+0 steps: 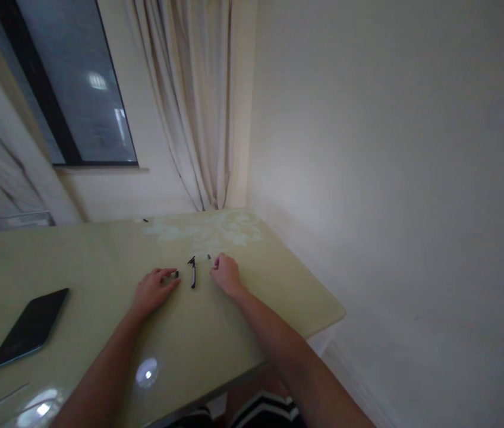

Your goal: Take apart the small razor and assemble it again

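My left hand (154, 292) rests on the table (180, 368), its thumb and fingertips closed around a small black piece (176, 274). To the right of that hand lies a slim black-and-silver tool (193, 274), shaped like a razor with a short crosspiece at its far end; neither hand touches it. My right hand (226, 272) is on the tool's other side, fingers pinched together on a small pale stick with a dark tip (210, 257). Its fingers hide the rest of the stick, and its exact kind is too small to make out.
A dark flat tablet (31, 328) lies on the table at left. A tiny black object (145, 220) sits near the far edge. The wall (390, 196) borders the table's right side, and curtains (198, 101) hang behind it.
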### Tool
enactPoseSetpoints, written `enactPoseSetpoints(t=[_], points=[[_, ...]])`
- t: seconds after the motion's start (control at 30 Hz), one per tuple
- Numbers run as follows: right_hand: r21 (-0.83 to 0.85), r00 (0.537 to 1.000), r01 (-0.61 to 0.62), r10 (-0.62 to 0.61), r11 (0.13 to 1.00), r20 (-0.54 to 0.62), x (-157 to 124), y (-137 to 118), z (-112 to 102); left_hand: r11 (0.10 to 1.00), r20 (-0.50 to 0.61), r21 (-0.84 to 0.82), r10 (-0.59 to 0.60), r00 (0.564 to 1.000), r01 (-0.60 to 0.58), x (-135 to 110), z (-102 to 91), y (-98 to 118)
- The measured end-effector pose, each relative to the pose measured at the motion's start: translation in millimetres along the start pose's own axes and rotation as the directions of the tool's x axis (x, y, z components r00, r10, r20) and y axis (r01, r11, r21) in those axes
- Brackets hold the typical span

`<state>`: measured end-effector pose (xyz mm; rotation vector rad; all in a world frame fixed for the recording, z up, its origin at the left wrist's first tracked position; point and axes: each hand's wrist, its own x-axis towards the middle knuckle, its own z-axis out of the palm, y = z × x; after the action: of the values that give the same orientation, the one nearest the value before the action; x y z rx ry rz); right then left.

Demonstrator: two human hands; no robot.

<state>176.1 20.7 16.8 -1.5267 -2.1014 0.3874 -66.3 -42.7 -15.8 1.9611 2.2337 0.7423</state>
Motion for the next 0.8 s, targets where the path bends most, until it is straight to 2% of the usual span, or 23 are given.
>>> enactPoseSetpoints(t=[0.07, 0.17, 0.37, 0.5, 0.8], points=[[-0.018, 1.000, -0.008, 0.008, 1.000, 0.016, -2.1, -15.6, 10.5, 1.000, -0.013, -0.005, 0.007, 1.000, -0.007, -0.5, 0.7, -0.9], [-0.043, 0.999, -0.029, 0.030, 0.999, 0.034, -4.8, -23.1, 16.8, 1.000, -0.019, -0.015, 0.015, 1.000, -0.015, -1.2, 0.1, 0.1], [-0.035, 0.997, -0.045, 0.047, 0.998, 0.061, -6.9, -10.8, 3.5, 1.000, -0.016, -0.009, 0.015, 1.000, -0.015, -2.0, -3.0, 5.0], [-0.084, 0.989, -0.047, 0.058, 0.995, 0.136, -11.8, -5.6, -5.0, 1.000, -0.001, 0.007, 0.001, 1.000, -0.001, -1.9, -2.1, 4.9], [-0.161, 0.991, -0.031, 0.051, 0.987, 0.121, -18.6, -10.5, 7.7, 1.000, -0.003, 0.031, -0.004, 1.000, 0.004, -2.0, -1.8, 3.8]])
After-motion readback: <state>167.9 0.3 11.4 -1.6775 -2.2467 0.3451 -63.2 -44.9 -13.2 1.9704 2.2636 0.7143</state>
